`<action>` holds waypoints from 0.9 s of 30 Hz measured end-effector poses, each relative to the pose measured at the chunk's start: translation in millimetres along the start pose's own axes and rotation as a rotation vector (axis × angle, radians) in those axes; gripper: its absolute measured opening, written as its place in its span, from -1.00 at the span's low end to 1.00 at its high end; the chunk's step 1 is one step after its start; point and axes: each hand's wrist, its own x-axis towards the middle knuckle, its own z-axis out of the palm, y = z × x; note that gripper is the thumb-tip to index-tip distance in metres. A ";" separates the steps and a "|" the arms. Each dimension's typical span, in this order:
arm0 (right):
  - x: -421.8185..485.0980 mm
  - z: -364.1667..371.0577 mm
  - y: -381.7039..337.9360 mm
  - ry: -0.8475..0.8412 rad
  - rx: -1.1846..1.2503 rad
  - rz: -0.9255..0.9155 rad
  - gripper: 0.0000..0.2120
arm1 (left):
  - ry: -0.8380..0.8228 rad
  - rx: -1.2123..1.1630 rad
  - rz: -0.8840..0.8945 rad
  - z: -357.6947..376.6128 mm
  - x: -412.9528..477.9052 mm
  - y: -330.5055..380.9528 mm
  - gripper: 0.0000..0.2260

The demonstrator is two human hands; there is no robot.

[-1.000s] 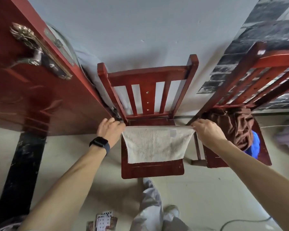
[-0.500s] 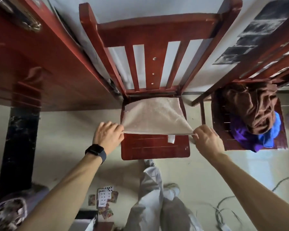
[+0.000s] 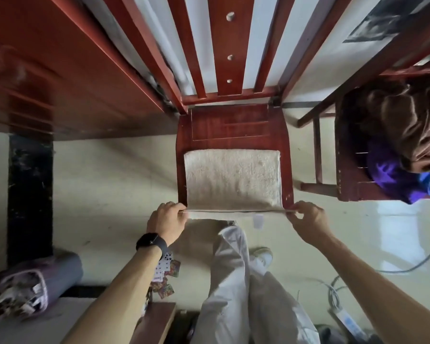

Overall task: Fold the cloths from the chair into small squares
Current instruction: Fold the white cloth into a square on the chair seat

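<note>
Left hand [image 3: 168,219]: grip pinches the near-left corner of one beige cloth [image 3: 232,178], which lies folded flat on the front of the chair [image 3: 231,125] seat. One white tag [image 3: 258,220] hangs at its near edge, print unreadable. Right hand [image 3: 305,217]: grip pinches the near-right corner. Second chair [image 3: 350,184]: one brown cloth [image 3: 407,125] heaped over one purple cloth [image 3: 387,175].

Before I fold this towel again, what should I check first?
1. The left hand pinches the near-left corner of the towel: ok.
2. The right hand pinches the near-right corner: ok.
3. Near edge pulled straight between the hands: ok.
4. Towel lies flat on the chair seat: ok.
5. Layers underneath line up: cannot tell.
6. Small square reached: not ok, it is a wide rectangle. The brown cloth on the second chair is crumpled.
</note>
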 end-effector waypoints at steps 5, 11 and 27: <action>48.9 -15.2 -23.8 -0.010 0.374 0.182 -0.95 | 0.018 -0.674 -0.333 -25.4 61.6 12.6 -0.87; 110.8 -6.8 -54.2 0.139 0.432 0.221 -0.87 | 0.090 -0.731 -0.309 -29.7 141.8 13.7 -0.80; 176.9 38.4 -52.5 0.202 0.242 0.243 -0.77 | 0.152 -0.404 -0.232 10.7 199.2 11.2 -0.93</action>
